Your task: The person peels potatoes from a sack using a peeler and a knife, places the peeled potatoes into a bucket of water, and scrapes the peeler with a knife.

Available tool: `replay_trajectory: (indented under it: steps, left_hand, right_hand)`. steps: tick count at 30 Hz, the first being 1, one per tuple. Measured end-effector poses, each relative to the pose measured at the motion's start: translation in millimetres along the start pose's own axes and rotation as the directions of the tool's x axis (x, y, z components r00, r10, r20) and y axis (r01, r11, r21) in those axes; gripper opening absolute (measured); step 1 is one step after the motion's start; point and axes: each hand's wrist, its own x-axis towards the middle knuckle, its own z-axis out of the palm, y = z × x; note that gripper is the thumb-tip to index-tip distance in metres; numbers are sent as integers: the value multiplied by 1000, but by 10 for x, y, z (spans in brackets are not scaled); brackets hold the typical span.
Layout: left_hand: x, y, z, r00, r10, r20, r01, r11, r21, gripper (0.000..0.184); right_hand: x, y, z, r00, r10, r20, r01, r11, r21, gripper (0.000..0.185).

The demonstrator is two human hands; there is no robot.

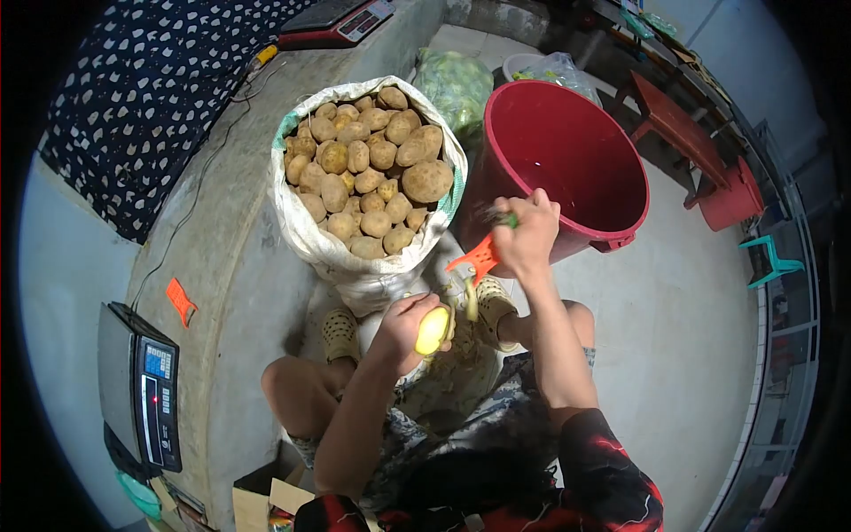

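Note:
My left hand point(406, 330) is closed round a potato point(433, 332) whose bare yellow flesh faces up. In my right hand point(530, 235) is an orange vegetable peeler point(483, 255), held a short way above and to the right of the potato, not touching it. A bit of green shows by my right thumb. Below the peeler a strip of peel point(472, 300) dangles. Just beyond my hands stands an open white sack point(306, 239) full of unpeeled potatoes point(357, 157). Peelings point(461, 355) lie between my legs, partly hidden by my arms.
A large red tub point(567, 160) stands right of the sack, with a bag of green produce point(454, 89) behind. On the left ledge are a second orange peeler point(181, 301) and a digital scale point(158, 390). A cardboard box point(266, 504) sits near my left elbow.

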Motion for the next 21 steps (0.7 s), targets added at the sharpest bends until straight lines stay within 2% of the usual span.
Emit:
replay_trajectory:
  steps: [2,3,4,6,7,8,11,12,13,14,16,17,19,20,21]
  left_hand:
    - [-18,27,162,972,5,-234,-38,990,-136,22]
    - [31,-19,39,986,56,-157,-86,977,-195,22]
    - [96,-76,5,986,57,-156,-88,976,-197,22]
    - [174,-153,-9,920,130,-369,-224,948,-225,27]
    - [188,-142,9,909,122,-398,-237,938,-254,26]
    - [190,-139,48,911,118,-396,-232,939,-253,26]
    - [100,-65,161,895,200,-398,-287,942,-172,25]
    - [34,-2,161,942,119,-315,-156,983,-96,24]
    - [-5,26,158,971,23,-238,-26,1000,-7,24]
    - [-19,10,158,971,23,-237,-25,1000,-6,24]
    - [-31,-17,144,981,13,-196,-25,998,-60,22]
    - [9,-41,107,981,13,-194,-25,998,-60,22]
    - [145,-129,-3,955,42,-294,-109,971,-215,23]
    - [172,-157,-51,936,48,-350,-156,946,-286,23]
    - [76,-63,5,970,47,-238,-120,946,-302,23]
  right_hand:
    - [-59,139,48,996,80,32,-84,990,116,20]
    - [-87,64,13,998,26,57,-34,989,143,20]
    - [-133,-77,-22,996,-28,82,14,985,174,20]
    - [-193,-324,-59,969,-232,83,210,954,216,10]
    - [-209,-443,-86,956,-286,59,269,941,206,6]
    - [-224,-517,-101,939,-342,37,329,925,193,16]
    - [-177,-478,-119,931,-365,13,355,912,205,20]
    - [-123,-425,-133,932,-363,1,352,906,235,21]
    - [-90,-274,-88,956,-278,99,266,956,121,8]
    - [-55,-159,-43,985,-167,28,165,983,81,10]
    - [-31,95,74,992,24,124,-29,999,39,12]
    - [-86,120,103,992,24,122,-29,999,38,12]
    - [-131,-146,-9,995,-86,59,70,971,228,9]
    - [-142,-322,-91,983,-177,53,160,958,238,17]
    - [-175,-449,-122,968,-246,40,227,937,266,16]
